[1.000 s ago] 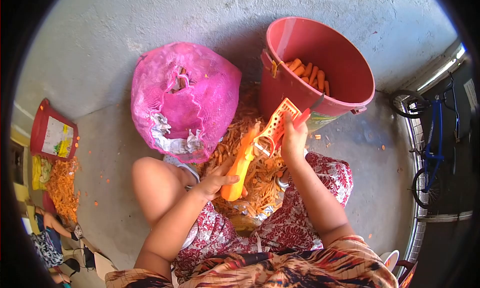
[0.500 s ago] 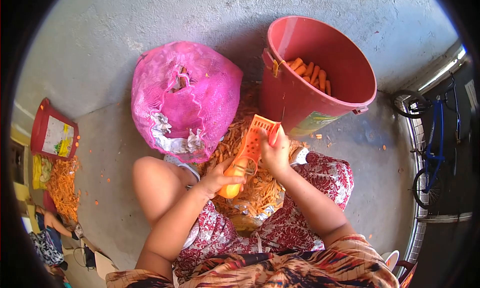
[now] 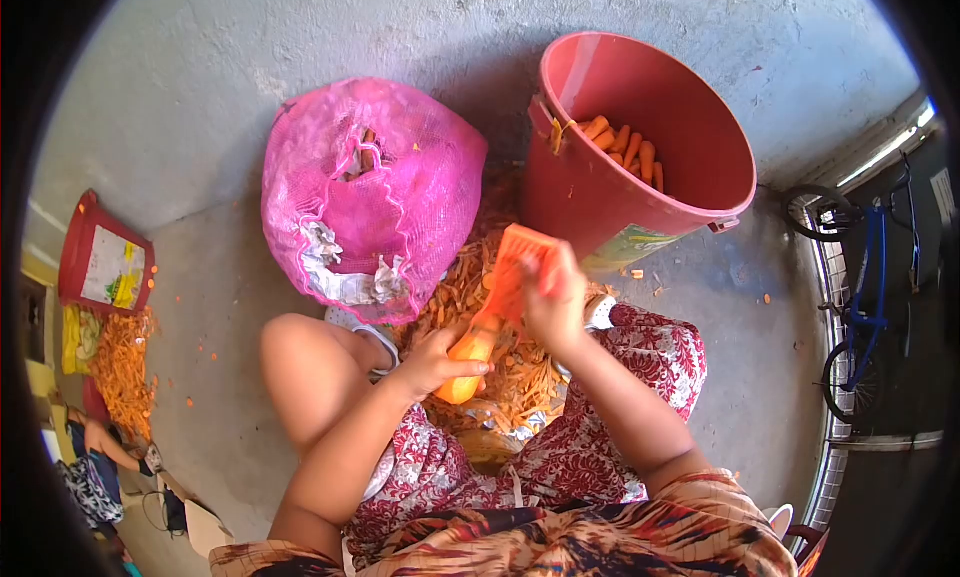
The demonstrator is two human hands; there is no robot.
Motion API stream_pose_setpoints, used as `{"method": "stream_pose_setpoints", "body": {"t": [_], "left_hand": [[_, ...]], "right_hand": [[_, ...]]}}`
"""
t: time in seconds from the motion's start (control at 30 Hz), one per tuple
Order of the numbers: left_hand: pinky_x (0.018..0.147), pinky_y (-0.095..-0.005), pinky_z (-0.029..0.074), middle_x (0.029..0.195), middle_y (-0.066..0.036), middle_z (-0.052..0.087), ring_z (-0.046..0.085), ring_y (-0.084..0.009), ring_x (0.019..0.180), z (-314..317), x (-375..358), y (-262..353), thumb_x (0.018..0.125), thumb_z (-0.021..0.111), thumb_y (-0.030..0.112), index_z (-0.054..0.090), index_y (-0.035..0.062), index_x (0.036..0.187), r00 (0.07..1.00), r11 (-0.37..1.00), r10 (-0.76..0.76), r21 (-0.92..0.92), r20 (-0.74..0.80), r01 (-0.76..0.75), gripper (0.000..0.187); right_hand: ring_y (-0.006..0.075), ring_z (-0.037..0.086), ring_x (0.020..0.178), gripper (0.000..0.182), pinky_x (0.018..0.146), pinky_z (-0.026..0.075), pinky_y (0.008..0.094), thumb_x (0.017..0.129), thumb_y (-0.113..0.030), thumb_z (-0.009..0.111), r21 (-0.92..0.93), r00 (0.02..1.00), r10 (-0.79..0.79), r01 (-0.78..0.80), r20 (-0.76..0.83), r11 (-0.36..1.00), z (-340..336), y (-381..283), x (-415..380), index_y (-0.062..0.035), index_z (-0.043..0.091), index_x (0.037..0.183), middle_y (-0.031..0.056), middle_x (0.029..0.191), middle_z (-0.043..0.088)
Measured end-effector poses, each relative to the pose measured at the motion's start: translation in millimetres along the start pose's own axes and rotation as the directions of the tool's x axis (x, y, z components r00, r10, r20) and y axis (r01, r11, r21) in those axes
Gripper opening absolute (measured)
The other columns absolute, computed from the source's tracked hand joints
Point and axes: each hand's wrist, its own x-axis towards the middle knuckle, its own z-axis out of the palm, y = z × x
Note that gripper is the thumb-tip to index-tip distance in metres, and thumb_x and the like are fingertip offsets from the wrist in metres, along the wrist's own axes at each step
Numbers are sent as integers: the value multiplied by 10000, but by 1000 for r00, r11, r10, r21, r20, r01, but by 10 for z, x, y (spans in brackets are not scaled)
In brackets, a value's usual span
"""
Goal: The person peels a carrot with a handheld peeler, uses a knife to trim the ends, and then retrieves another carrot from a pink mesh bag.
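Observation:
My left hand (image 3: 432, 365) grips a peeled carrot (image 3: 464, 379) by its thick end, thumb across the top. In my right hand (image 3: 556, 305) is an orange plastic peeler (image 3: 524, 249), a wide slotted one, blurred by motion. Its lower end lies at the upper part of the carrot; the exact contact is smeared. Beneath both hands, a heap of carrot peelings (image 3: 525, 382) spreads between my legs. A pink mesh sack (image 3: 400, 217) with crumpled paper at its opening stands beyond my left hand. Peeled carrots (image 3: 635, 149) lie inside the large red bin (image 3: 570, 202) beyond my right hand.
At the left stands a smaller red bucket (image 3: 95, 252) beside another pile of peelings (image 3: 125, 377). Part of another person (image 3: 105, 442) shows at the lower left. A blue bicycle (image 3: 868, 307) is at the right edge. A rough wall (image 3: 400, 27) rises behind the sack and bin.
My right hand and the peeler have shifted slightly, and the peeler has turned and blurred. My left hand still holds the carrot in nearly the same spot.

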Motion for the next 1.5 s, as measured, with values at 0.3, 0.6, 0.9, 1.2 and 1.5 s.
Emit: {"method": "stream_pose_setpoints", "body": {"t": [0.3, 0.6, 0.9, 1.2, 1.5], "left_hand": [[615, -307, 476, 818, -135, 535, 572, -211, 666, -21, -42, 43, 695, 612, 128, 391, 8, 1089, 995, 999, 11, -51, 104, -6, 468], [579, -315, 478, 793, -112, 521, 565, -188, 649, -3, -45, 33, 701, 607, 165, 394, 21, 1105, 959, 952, -12, -290, 283, 98, 480], [576, -342, 477, 785, -114, 497, 541, -192, 631, -31, -53, 12, 699, 593, 195, 375, 19, 1083, 906, 883, 75, -450, 416, 133, 475], [574, -362, 480, 753, -100, 479, 535, -189, 626, 5, -42, -55, 710, 572, 215, 380, 32, 1066, 861, 810, 112, -547, 497, 210, 444], [630, -431, 510, 861, -116, 491, 557, -205, 708, -30, 50, -35, 762, 579, 248, 321, 88, 1185, 925, 854, 159, -518, 345, 46, 520]], "right_hand": [[79, 436, 539, 88, 499, 385, 246, 834, -93, 492, 422, 797, 516, -369, -314, 828, -277, 507, 558, -15, 458, 812, 4, 636, 487], [126, 472, 618, 69, 544, 410, 263, 788, -19, 522, 59, 995, 53, -49, -83, 997, 5, 83, -26, -12, 463, 822, 62, 695, 513], [109, 506, 629, 140, 558, 420, 242, 837, -97, 495, 363, 958, 215, -135, -190, 922, -252, 247, 198, -1, 480, 937, 38, 761, 534], [135, 486, 605, 156, 566, 409, 276, 843, -140, 485, 218, 807, 360, -289, -469, 932, -295, 652, 535, 14, 464, 862, 73, 693, 523], [82, 460, 631, 158, 574, 398, 239, 847, -134, 491, 360, 854, 432, -321, -291, 876, -168, 475, 332, 5, 490, 923, 30, 749, 528]]}}
